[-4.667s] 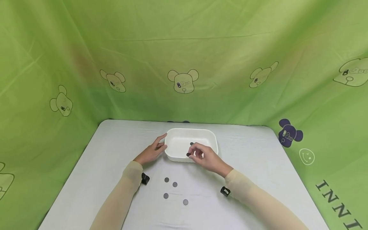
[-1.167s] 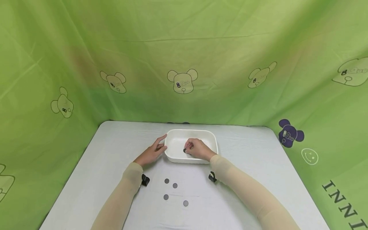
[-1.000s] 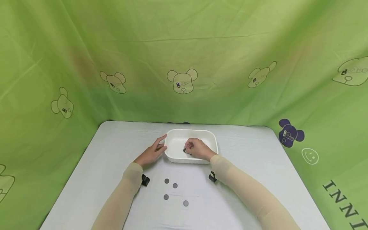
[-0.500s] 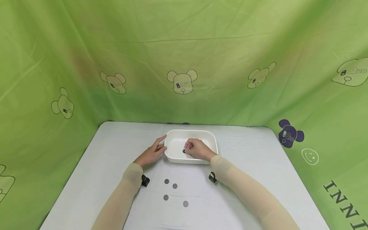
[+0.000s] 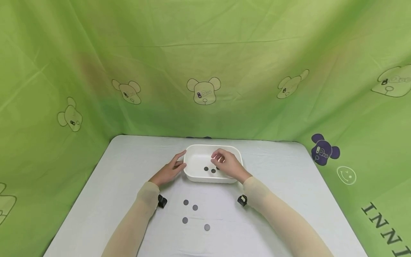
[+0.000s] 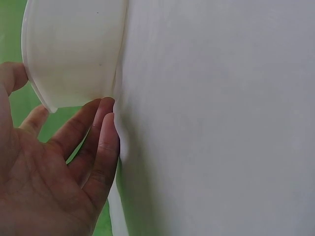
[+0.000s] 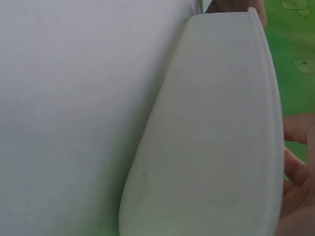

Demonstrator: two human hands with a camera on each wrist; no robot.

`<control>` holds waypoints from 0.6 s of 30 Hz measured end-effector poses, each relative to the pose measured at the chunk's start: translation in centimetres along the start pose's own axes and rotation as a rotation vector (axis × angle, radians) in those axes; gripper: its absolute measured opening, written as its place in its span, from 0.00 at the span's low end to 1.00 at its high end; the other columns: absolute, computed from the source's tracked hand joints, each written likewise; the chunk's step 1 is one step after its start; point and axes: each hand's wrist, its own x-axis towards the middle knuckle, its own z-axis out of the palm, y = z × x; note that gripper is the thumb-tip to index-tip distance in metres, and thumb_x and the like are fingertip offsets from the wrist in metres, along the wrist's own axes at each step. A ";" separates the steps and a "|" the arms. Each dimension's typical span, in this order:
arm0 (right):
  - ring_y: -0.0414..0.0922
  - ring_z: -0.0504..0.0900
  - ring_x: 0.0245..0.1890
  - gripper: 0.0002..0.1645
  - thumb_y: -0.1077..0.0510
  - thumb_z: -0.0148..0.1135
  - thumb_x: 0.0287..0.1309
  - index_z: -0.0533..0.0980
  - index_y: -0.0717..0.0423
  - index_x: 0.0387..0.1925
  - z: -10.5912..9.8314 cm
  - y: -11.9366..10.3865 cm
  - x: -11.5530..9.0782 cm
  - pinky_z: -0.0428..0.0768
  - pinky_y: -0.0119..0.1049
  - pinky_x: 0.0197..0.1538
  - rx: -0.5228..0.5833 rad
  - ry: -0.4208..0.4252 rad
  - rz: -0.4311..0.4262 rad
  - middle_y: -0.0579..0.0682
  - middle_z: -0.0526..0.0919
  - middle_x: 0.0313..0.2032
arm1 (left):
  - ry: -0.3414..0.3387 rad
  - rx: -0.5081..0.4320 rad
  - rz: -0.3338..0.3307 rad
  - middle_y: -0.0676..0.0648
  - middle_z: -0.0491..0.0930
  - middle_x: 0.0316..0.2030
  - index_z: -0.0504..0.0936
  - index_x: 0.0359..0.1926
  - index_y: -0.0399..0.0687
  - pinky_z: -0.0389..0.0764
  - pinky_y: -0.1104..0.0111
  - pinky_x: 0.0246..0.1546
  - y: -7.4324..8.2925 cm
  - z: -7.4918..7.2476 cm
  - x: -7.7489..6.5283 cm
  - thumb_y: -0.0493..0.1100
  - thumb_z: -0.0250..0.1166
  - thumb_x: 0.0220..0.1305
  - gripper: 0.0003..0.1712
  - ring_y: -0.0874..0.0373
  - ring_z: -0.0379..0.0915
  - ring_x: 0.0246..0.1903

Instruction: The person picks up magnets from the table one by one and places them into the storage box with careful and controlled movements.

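A white rounded rectangular plastic basin [image 5: 196,178] stands on the cloth-covered table. My left hand [image 5: 170,171] rests at its left end, the fingers fairly straight; in the left wrist view the thumb and fingertips [image 6: 106,105] touch the rim and side wall. My right hand [image 5: 228,165] hovers over the basin's inside with loosely bent fingers and nothing visible between them. Below it on the basin floor lie small flat dark grey discs [image 5: 206,169], one partly hidden by the hand. In the right wrist view the basin's wall [image 7: 211,123] hides part of the right fingers [image 7: 295,167].
Several more grey discs [image 5: 207,227] lie scattered on the white cloth [image 5: 250,232] in front of the basin, between the forearms. A black wrist device [image 5: 162,201] sits at each sleeve. Green printed fabric [image 5: 205,53] hangs behind and beside the table.
My right hand has let go of a disc on the basin floor and moved up and to the right, uncovering the discs there. My left hand stays at the basin's end.
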 end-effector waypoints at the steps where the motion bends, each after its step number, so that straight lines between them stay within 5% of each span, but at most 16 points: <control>1: 0.43 0.81 0.38 0.06 0.59 0.68 0.73 0.82 0.55 0.47 -0.2 0.0 -0.2 0.80 0.37 0.45 0.010 0.012 0.002 0.48 0.86 0.38 | -0.002 -0.002 0.000 0.43 0.71 0.76 0.50 0.84 0.85 0.53 0.36 0.79 0.0 0.0 0.0 0.61 0.54 0.84 0.37 0.39 0.61 0.78; 10: 0.45 0.79 0.39 0.11 0.59 0.71 0.72 0.82 0.56 0.52 -2.6 0.5 -2.0 0.79 0.34 0.45 0.019 0.132 -0.048 0.50 0.85 0.41 | -0.001 -0.003 0.005 0.43 0.72 0.76 0.50 0.84 0.85 0.54 0.37 0.79 0.2 0.0 -0.1 0.60 0.54 0.85 0.36 0.39 0.61 0.78; 18: 0.56 0.75 0.49 0.22 0.56 0.72 0.71 0.79 0.55 0.62 -4.1 1.9 -3.3 0.74 0.47 0.51 -0.021 0.246 0.007 0.60 0.78 0.54 | -0.005 -0.009 -0.001 0.42 0.71 0.76 0.49 0.84 0.87 0.55 0.37 0.79 -0.1 0.0 0.1 0.62 0.54 0.84 0.37 0.39 0.62 0.78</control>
